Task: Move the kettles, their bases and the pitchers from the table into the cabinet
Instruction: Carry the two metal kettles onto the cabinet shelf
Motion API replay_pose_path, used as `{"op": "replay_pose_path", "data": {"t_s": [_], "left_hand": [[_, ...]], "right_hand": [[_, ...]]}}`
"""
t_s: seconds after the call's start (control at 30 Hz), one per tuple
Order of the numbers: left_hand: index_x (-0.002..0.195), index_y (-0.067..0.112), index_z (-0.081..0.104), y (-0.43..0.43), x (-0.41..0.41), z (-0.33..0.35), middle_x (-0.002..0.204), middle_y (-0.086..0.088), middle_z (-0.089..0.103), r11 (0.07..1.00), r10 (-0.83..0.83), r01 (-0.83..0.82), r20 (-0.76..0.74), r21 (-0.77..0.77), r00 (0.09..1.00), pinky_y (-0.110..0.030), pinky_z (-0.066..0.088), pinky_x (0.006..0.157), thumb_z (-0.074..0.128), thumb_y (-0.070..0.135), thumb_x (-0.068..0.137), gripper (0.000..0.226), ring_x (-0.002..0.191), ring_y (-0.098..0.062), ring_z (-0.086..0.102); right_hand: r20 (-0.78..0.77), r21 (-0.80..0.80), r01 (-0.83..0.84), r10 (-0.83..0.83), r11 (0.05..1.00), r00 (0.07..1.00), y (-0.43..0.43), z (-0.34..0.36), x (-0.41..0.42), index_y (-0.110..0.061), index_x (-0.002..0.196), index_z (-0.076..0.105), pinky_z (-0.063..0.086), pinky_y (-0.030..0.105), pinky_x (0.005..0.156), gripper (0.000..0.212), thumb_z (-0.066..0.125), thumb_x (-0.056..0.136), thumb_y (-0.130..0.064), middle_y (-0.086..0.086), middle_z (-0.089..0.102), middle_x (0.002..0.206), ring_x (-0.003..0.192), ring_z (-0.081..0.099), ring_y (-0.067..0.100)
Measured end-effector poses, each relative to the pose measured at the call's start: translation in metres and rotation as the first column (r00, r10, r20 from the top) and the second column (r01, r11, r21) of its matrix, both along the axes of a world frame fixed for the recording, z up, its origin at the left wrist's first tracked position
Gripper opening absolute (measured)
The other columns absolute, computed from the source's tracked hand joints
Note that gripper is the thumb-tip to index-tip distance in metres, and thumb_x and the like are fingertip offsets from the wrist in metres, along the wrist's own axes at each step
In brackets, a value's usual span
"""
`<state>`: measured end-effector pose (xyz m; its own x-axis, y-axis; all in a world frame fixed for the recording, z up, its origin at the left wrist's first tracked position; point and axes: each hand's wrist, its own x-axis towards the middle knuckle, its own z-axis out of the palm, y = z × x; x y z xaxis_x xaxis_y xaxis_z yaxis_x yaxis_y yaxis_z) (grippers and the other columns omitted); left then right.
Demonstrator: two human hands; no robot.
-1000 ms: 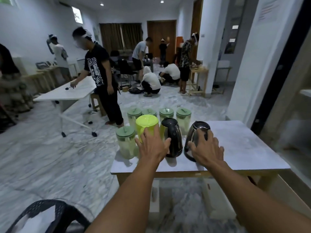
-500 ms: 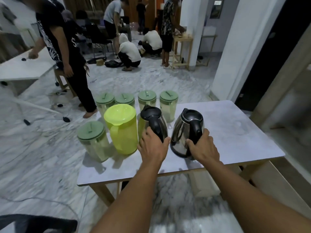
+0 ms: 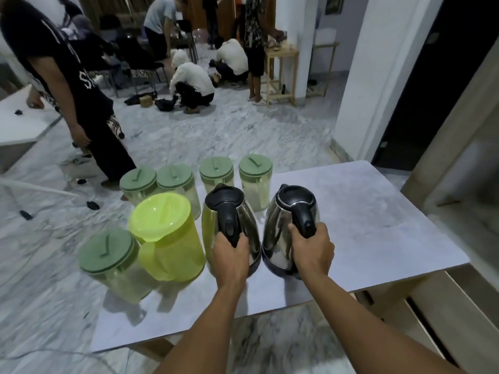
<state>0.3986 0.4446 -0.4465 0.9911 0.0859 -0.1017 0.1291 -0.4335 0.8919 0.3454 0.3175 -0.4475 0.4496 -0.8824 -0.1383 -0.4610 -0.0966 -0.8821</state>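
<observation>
Two steel kettles with black lids and handles stand side by side on the white table (image 3: 378, 225). My left hand (image 3: 231, 259) grips the handle of the left kettle (image 3: 228, 211). My right hand (image 3: 313, 248) grips the handle of the right kettle (image 3: 294, 209). A dark base (image 3: 272, 264) shows under the right kettle. To the left stands a bright yellow-green pitcher (image 3: 167, 236), with a clear green-lidded pitcher (image 3: 113, 263) beside it. Several more green-lidded pitchers (image 3: 255, 179) stand in a row behind.
A pale wooden cabinet (image 3: 459, 184) rises at the right, close to the table's corner. A white pillar (image 3: 378, 76) stands behind the table. A person in black (image 3: 67, 90) stands at the left near another white table (image 3: 19, 122); others crouch and stand further back.
Both hands have closed around the kettle handles; a second ago they were only reaching towards them. The camera has tilted down and come closer to the table.
</observation>
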Motion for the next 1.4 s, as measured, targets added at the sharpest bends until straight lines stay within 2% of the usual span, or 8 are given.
{"op": "replay_pose_path", "data": {"t_s": [0.27, 0.47, 0.63, 0.77, 0.87, 0.97, 1.23, 1.4], "left_hand": [[0.083, 0.007, 0.061, 0.008, -0.019, 0.062, 0.077, -0.011, 0.066, 0.987, -0.132, 0.147, 0.198, -0.06, 0.971, -0.038, 0.05, 0.065, 0.061, 0.03, 0.084, 0.024, 0.075, -0.033, 0.062], [0.077, 0.007, 0.064, 0.002, -0.066, 0.153, 0.067, -0.003, 0.061, 0.915, -0.264, 0.349, 0.352, -0.204, 0.898, -0.027, 0.037, 0.061, 0.061, 0.025, 0.085, 0.02, 0.067, -0.027, 0.056], [0.069, 0.006, 0.061, -0.029, -0.14, 0.208, 0.058, -0.001, 0.056, 0.792, -0.453, 0.579, 0.45, -0.193, 0.769, -0.027, 0.035, 0.051, 0.06, 0.026, 0.082, 0.024, 0.057, -0.02, 0.051], [0.071, 0.009, 0.065, -0.067, -0.214, 0.241, 0.062, 0.0, 0.061, 0.651, -0.558, 0.727, 0.513, -0.218, 0.653, -0.027, 0.041, 0.057, 0.059, 0.029, 0.08, 0.023, 0.062, -0.022, 0.057], [0.071, 0.01, 0.067, -0.098, -0.277, 0.265, 0.062, 0.001, 0.062, 0.511, -0.631, 0.828, 0.553, -0.232, 0.544, -0.022, 0.04, 0.051, 0.061, 0.027, 0.081, 0.021, 0.059, -0.016, 0.057], [0.065, 0.009, 0.066, -0.131, -0.342, 0.286, 0.057, -0.002, 0.061, 0.414, -0.665, 0.887, 0.597, -0.204, 0.448, -0.027, 0.043, 0.053, 0.061, 0.028, 0.078, 0.023, 0.059, -0.022, 0.057], [0.061, 0.011, 0.063, -0.227, -0.503, 0.317, 0.054, 0.001, 0.057, 0.199, -0.726, 0.954, 0.619, -0.225, 0.298, -0.023, 0.03, 0.043, 0.062, 0.031, 0.08, 0.028, 0.049, -0.012, 0.05], [0.054, 0.015, 0.054, -0.297, -0.582, 0.331, 0.052, 0.002, 0.053, 0.185, -0.735, 0.958, 0.616, -0.22, 0.283, -0.026, 0.031, 0.048, 0.061, 0.032, 0.078, 0.031, 0.052, -0.018, 0.049]], "right_hand": [[0.254, -0.051, 0.218, -0.198, 0.975, 0.947, 0.011, 0.082, -0.041, -0.01, 0.1, 0.057, 0.048, 0.037, 0.076, 0.032, 0.072, 0.085, -0.033, 0.007, 0.061, 0.088, 0.084, 0.056, 0.03], [0.399, -0.129, 0.449, -0.368, 0.884, 0.84, 0.02, 0.164, -0.128, -0.014, 0.088, 0.055, 0.048, 0.036, 0.072, 0.022, 0.07, 0.081, -0.029, 0.002, 0.06, 0.081, 0.081, 0.058, 0.03], [0.455, -0.176, 0.656, -0.531, 0.733, 0.715, 0.019, 0.216, -0.23, -0.014, 0.091, 0.059, 0.038, 0.029, 0.066, 0.02, 0.07, 0.081, -0.028, 0.004, 0.062, 0.083, 0.079, 0.057, 0.028], [0.489, -0.214, 0.797, -0.644, 0.565, 0.588, 0.009, 0.25, -0.323, -0.015, 0.092, 0.057, 0.039, 0.029, 0.067, 0.019, 0.068, 0.082, -0.027, 0.001, 0.06, 0.081, 0.08, 0.059, 0.029], [0.499, -0.232, 0.875, -0.72, 0.425, 0.482, 0.002, 0.272, -0.395, -0.011, 0.095, 0.06, 0.042, 0.031, 0.068, 0.02, 0.067, 0.081, -0.024, 0.003, 0.06, 0.082, 0.081, 0.059, 0.03], [0.511, -0.236, 0.914, -0.758, 0.33, 0.406, -0.006, 0.287, -0.464, -0.014, 0.094, 0.06, 0.044, 0.033, 0.068, 0.019, 0.064, 0.077, -0.02, 0.002, 0.06, 0.079, 0.08, 0.058, 0.028], [0.587, -0.337, 0.926, -0.73, 0.173, 0.35, -0.061, 0.313, -0.623, -0.018, 0.095, 0.056, 0.047, 0.035, 0.074, 0.017, 0.064, 0.079, -0.019, -0.005, 0.057, 0.079, 0.08, 0.057, 0.023], [0.614, -0.348, 0.933, -0.728, 0.097, 0.304, -0.112, 0.326, -0.703, -0.016, 0.094, 0.056, 0.049, 0.034, 0.07, 0.016, 0.064, 0.081, -0.018, -0.007, 0.054, 0.077, 0.073, 0.054, 0.018]]}}
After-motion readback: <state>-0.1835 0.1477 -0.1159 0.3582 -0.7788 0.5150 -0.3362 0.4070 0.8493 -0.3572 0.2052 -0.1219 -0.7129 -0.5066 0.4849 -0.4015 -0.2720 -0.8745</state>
